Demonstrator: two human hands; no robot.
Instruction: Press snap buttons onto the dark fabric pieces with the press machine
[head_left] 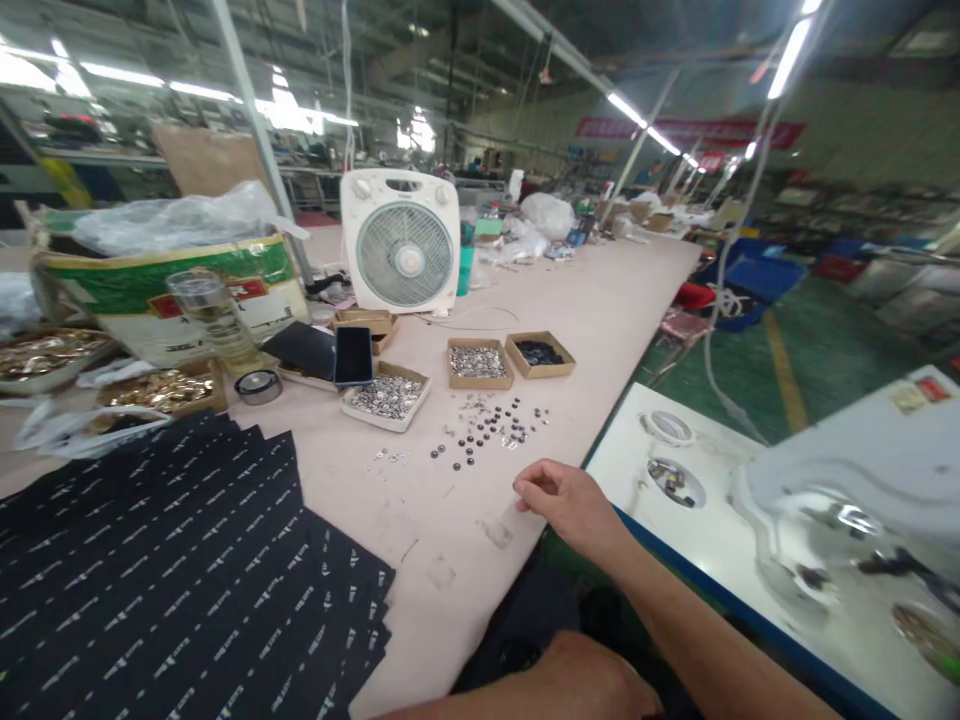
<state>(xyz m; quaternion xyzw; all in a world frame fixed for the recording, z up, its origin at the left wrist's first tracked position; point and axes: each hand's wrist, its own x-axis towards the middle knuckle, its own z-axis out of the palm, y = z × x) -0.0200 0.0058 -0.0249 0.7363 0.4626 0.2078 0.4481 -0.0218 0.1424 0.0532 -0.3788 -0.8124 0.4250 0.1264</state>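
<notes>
My right hand hovers at the right edge of the pale table, thumb and forefinger pinched together; whatever is between the fingertips is too small to make out. Low in the view, my left hand is bent near my lap, its fingers hidden. Beyond my right hand, small black round caps and silvery metal pieces lie scattered. Behind them stand a box of silvery parts, a box of black parts and a white tray of metal parts.
Black printed sheets fan out at the left. A fan, a phone, a tape roll, a clear cup and a large carton stand farther back. A white machine is at the right.
</notes>
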